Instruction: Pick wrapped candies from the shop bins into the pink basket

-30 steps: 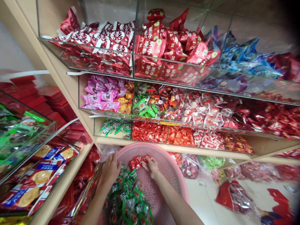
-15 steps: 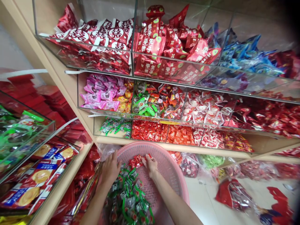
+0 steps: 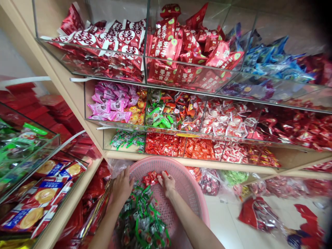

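A pink perforated basket (image 3: 186,180) sits low in front of me, holding a heap of green-wrapped sweets (image 3: 142,221) and a small cluster of red-wrapped sweets (image 3: 151,177) at its far side. My left hand (image 3: 121,186) rests on the basket's left rim with fingers spread. Inside the basket, my right hand (image 3: 168,182) has its fingers curled on the red-wrapped sweets.
Glass bins on wooden shelves (image 3: 181,162) rise ahead, filled with red packets (image 3: 181,48), purple sweets (image 3: 111,102), blue packets (image 3: 272,62) and small red sweets (image 3: 166,145). Biscuit packs (image 3: 44,193) lie in a case at left. Filled bags (image 3: 259,216) lie on the floor at right.
Both hands stay in the basket almost unmoved. The view has shifted slightly, and my right hand's fingers have closed a little more on the red sweets.
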Tool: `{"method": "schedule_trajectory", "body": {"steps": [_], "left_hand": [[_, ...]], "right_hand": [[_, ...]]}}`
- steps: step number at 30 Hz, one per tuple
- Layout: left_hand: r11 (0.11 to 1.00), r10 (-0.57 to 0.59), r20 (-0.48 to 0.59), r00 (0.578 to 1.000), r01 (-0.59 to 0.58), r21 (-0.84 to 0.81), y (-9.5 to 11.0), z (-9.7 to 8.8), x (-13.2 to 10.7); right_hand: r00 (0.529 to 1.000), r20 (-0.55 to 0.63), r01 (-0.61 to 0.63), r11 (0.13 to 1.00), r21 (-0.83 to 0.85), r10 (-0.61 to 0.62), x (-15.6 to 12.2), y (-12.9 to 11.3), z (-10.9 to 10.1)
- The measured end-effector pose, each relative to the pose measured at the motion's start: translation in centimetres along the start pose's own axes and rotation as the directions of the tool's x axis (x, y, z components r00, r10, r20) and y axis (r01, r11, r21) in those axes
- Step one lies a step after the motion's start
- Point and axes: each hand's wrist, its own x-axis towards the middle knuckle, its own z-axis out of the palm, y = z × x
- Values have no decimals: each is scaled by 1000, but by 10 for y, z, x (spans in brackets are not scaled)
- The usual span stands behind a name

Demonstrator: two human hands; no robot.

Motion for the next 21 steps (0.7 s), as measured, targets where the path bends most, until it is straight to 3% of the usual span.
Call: {"method": "schedule_trajectory", "body": {"steps": [8,12,16,21], "left_hand": [[1000,9,-39,999,-9,-8,1,-1,-1],[1000,1,-30,1000,-1,0,2,-1,-1],[1000,5,-28,1000,-5,-2,1,-1,-1],[1000,13,-27,1000,-13,-1,0,2,-1]], "right_hand": [[993,-44,104,989,-108,-110,0,-4,-8],[959,96,282,908,-311,-265,-4,2,-11],[968,197,227,875,-428,-155,-9,21,-13],[993,115,50,895,-443,1,-10,37,-17]]}}
